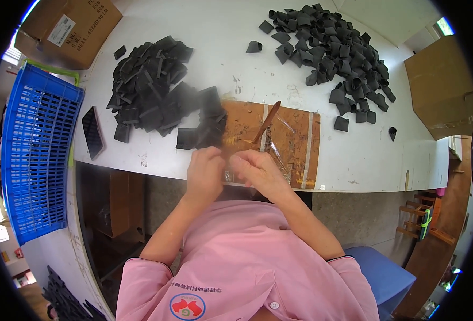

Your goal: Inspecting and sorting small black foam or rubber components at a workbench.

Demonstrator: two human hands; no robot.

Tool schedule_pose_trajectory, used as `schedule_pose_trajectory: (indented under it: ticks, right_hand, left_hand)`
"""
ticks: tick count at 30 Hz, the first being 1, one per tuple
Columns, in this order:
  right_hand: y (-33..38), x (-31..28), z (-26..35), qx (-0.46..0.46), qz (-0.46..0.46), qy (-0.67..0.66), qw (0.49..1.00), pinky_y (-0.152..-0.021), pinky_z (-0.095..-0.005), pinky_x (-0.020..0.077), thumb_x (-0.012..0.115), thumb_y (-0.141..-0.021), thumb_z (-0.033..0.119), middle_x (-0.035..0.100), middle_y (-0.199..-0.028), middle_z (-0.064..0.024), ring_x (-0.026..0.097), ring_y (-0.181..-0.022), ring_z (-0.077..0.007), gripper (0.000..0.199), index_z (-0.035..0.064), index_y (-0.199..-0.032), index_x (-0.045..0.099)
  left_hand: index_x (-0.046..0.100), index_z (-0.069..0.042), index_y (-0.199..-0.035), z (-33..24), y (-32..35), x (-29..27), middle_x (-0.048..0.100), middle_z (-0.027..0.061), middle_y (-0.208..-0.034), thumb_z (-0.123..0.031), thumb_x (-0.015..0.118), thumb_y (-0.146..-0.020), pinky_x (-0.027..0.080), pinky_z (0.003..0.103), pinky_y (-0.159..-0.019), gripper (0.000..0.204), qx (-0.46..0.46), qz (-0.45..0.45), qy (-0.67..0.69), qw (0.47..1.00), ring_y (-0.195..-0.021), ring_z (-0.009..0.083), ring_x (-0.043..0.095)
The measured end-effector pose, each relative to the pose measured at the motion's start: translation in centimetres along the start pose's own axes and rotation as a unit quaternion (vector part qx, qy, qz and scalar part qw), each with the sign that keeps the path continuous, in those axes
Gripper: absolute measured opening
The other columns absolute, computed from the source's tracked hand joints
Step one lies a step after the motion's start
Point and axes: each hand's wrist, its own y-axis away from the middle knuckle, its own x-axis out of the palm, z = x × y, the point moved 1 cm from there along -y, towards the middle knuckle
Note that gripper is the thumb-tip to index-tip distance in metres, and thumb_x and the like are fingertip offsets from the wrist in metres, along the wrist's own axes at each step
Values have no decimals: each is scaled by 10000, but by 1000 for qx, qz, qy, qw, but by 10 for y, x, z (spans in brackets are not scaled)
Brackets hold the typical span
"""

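My left hand [204, 172] and my right hand [261, 170] are close together at the table's front edge, over the near part of a stained brown board [300, 144] with strips of tape. The fingers of both are curled closed. Whatever they pinch, if anything, is hidden or too small to name. Just beyond my left hand lie flat black pieces [187, 138], spilling from a larger pile [148, 88]. A slim brown stick [271, 120] lies slanted on the board beyond my right hand.
Folded, tube-like black pieces [327, 48] are heaped at the far right. A dark phone [92, 132] lies at the left, beside a blue plastic basket [38, 155]. Cardboard boxes stand at the far left [68, 32] and right [444, 88]. A blue stool [381, 275] is below right.
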Motion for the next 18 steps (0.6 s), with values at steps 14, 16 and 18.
schedule_pose_trajectory:
  ticks: [14, 16, 18]
  right_hand:
    - [1, -2, -3, 69, 14, -66, 995, -465, -186, 391, 527, -862, 338, 534, -638, -7, 473, -555, -49, 361, -16, -871, 597]
    - [1, -1, -3, 33, 2, -70, 997, -465, -194, 376, 594, -827, 271, 539, -629, -13, 463, -552, -47, 288, -16, -854, 604]
    - [4, -2, 6, 56, 31, -115, 991, -467, -200, 376, 613, -816, 232, 542, -635, -17, 456, -552, -45, 258, -23, -850, 604]
  left_hand:
    - [544, 19, -807, 10, 1, 6, 511, 149, -867, 36, 584, -690, 420, 365, -631, 125, -78, 35, -82, 993, -735, 302, 486]
    - [547, -14, -847, 0, 0, 0, 529, 149, -895, -6, 592, -606, 421, 371, -666, 245, -10, -18, -16, 1000, -790, 320, 505]
    - [554, -22, -852, -8, 5, -4, 530, 150, -907, -11, 598, -607, 422, 362, -682, 249, 19, -13, 2, 1000, -818, 319, 510]
